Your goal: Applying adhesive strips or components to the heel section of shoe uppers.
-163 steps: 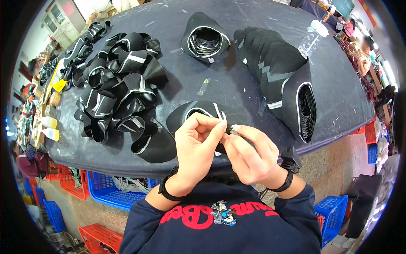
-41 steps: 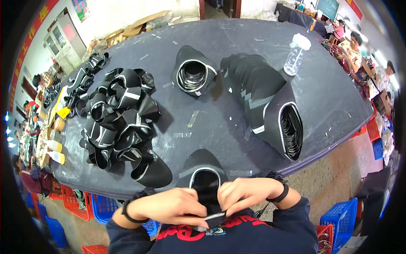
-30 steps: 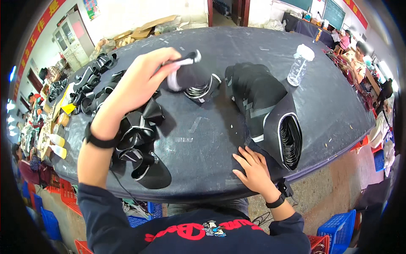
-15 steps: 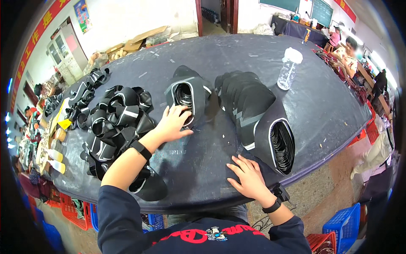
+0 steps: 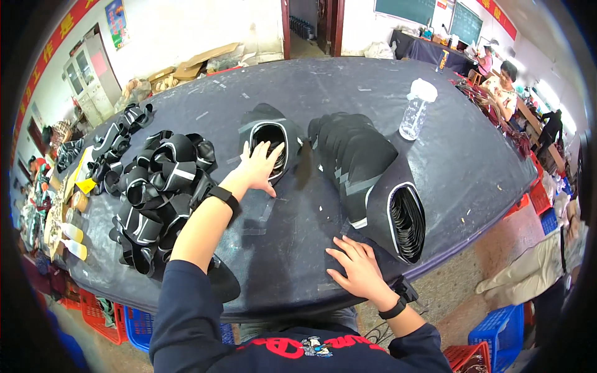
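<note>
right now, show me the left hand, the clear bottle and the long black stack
Left hand (image 5: 255,169), head view: back of the hand.
Clear bottle (image 5: 413,118), head view: middle of its body.
Long black stack (image 5: 368,166), head view: its upper side.

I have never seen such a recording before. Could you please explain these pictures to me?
There is no machine: a person works bare-handed. A fisheye camera worn on the head looks down, so straight edges bend. On the dark table are a heap of black bands with pale trim, a short stack and a longer stack of similar pieces, and a clear bottle. The left hand is at the short stack's front; I cannot tell whether it grips. The right hand rests on the table, holding nothing visible.
</note>
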The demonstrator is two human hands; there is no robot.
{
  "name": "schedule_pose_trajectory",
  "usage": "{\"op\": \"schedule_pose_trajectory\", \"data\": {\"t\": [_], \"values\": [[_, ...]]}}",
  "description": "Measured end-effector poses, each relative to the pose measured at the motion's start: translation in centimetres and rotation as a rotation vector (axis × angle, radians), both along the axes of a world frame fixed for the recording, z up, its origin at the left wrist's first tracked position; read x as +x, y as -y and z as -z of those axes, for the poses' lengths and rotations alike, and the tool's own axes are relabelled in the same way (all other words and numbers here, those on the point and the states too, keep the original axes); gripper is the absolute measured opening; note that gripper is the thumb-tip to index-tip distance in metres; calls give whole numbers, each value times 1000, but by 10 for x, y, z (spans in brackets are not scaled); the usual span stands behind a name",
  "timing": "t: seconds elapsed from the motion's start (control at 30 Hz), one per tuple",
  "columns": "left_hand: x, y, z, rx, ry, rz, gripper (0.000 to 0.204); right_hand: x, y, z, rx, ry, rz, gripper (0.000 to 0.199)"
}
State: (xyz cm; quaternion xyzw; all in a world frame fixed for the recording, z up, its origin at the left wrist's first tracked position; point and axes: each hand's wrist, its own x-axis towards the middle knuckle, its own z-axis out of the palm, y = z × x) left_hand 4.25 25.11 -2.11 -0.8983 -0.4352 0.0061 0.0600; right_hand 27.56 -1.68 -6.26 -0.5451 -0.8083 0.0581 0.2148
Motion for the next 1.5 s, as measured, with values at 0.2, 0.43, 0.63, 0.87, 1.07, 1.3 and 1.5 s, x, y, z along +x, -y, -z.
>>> {"op": "schedule_pose_trajectory", "data": {"t": [0.2, 0.43, 0.63, 0.87, 1.07, 1.3, 1.5], "values": [[3, -21, -1, -40, 9, 205, 103, -2, 1, 0, 4, 9, 2, 43], [9, -21, -15, -79, 215, 101, 87, 0, 0, 1, -8, 4, 7, 43], [3, -77, -12, -152, 369, -180, 46, 1, -1, -1, 13, 0, 18, 43], [2, -111, 32, -332, 479, -334, 42, -1, 0, -1, -15, -1, 16, 43], [26, -109, 10, -101, 450, -377, 34, -1, 0, 0, -23, -20, 15, 43], [63, -85, 9, -342, 134, 55, 47, 1, -3, -1, -24, -17, 41, 41], [61, -95, 7, -347, 131, -127, 50, -2, -1, 3, 1, -50, 39, 40]]}}
